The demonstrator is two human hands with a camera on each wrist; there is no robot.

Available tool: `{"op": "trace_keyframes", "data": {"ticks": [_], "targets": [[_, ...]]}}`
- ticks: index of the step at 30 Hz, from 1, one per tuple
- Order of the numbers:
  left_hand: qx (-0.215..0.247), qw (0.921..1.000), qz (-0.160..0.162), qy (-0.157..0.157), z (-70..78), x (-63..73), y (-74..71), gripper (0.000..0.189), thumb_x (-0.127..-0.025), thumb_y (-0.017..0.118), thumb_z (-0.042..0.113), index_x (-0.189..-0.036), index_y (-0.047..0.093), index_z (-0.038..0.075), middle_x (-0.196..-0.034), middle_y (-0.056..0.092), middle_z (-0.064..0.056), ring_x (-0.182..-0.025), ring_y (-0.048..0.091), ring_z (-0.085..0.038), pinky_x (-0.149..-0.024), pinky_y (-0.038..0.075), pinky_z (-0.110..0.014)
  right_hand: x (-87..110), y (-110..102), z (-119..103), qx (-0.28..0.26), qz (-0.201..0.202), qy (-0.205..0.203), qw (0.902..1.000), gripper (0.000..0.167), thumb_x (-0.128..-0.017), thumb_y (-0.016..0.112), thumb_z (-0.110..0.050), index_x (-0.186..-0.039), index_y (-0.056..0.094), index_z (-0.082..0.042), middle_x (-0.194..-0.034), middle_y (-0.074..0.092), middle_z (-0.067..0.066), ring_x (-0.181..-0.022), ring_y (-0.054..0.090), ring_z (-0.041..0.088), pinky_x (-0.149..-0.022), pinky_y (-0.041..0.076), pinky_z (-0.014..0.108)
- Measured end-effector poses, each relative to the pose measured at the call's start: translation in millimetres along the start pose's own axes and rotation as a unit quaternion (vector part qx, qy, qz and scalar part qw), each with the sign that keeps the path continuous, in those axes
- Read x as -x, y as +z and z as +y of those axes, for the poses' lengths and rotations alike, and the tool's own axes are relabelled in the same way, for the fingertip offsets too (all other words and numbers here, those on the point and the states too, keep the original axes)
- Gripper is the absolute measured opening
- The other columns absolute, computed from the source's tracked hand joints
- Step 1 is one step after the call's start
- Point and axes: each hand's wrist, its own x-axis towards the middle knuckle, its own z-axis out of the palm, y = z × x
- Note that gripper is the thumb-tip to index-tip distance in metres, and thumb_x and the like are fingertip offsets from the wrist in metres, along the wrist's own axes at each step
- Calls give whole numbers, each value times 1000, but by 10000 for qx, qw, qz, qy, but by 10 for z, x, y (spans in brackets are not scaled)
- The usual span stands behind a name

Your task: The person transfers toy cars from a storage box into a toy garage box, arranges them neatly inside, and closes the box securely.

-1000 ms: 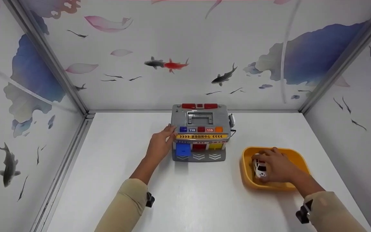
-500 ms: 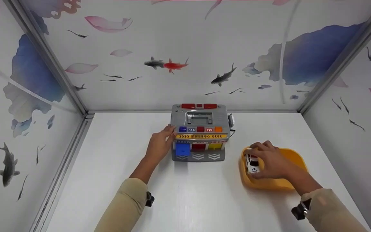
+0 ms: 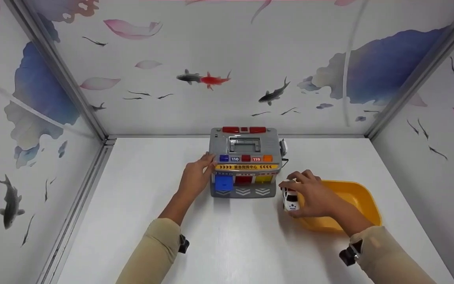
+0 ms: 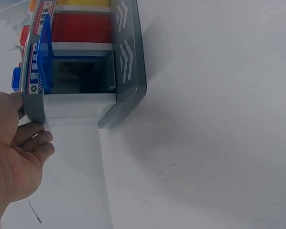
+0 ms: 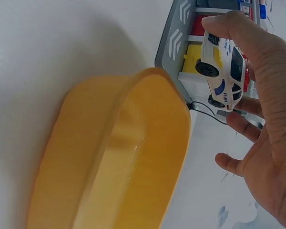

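A grey toy emergency station (image 3: 246,167) stands at the back wall, with blue, red and yellow doors. Its blue door (image 4: 45,52) is swung up, showing a dark bay (image 4: 81,76) inside. My left hand (image 3: 195,175) grips the left roof edge, thumb above and curled fingers beneath. Between thumb and fingertips my right hand (image 3: 319,195) holds a white toy police car (image 5: 225,71). The car is in the air beside the left rim of the yellow tub, right of the station. Part of its roof is hidden by fingers in the head view.
The yellow tub (image 3: 361,193) sits at the right of the white table (image 3: 227,244), under my right forearm. A small grey part (image 3: 283,147) with a black cord (image 3: 285,161) is on the station's right side. Printed walls enclose the table.
My right hand has lifted the police car out of the yellow tub and carried it left over the rim. The left hand stays at the station's roof edge.
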Motion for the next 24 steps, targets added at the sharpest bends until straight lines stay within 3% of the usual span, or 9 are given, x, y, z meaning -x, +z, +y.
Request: {"op": "trace_keyframes", "data": {"ticks": [8, 13, 19, 24], "targets": [[-18, 10000, -43, -62, 19, 6, -10, 50, -115, 60, 44, -159, 61, 21, -168, 53, -5, -158, 52, -27, -131, 44, -48, -95, 87, -137, 111, -4, -217, 9997, 73, -81, 95, -50, -147, 72, -31, -151, 61, 7, -133, 48, 29, -110, 56, 56], [-140, 9999, -62, -70, 22, 7, -19, 50, -115, 60, 45, -159, 61, 21, -168, 53, -5, -158, 52, -27, -132, 44, -47, -166, 135, -237, 113, -46, -477, 9988, 78, -82, 94, -54, -151, 70, -29, -155, 59, 9, -139, 49, 32, -116, 53, 61], [-125, 9999, -94, -38, 22, 0, -18, 51, -115, 58, 46, -160, 60, 21, -169, 52, -4, -159, 52, -26, -132, 43, -47, -261, 220, -354, -105, -274, -477, 9984, 79, -84, 93, -52, -155, 66, -27, -169, 51, 15, -154, 44, 40, -126, 44, 70], [-137, 9999, -79, 0, 17, -5, -12, 52, -115, 57, 48, -159, 61, 20, -168, 52, -5, -158, 52, -27, -132, 43, -47, -360, 314, -453, -246, -341, -547, 9976, 78, -86, 93, -50, -154, 67, -23, -175, 42, 16, -165, 33, 43, -130, 40, 68]]}}
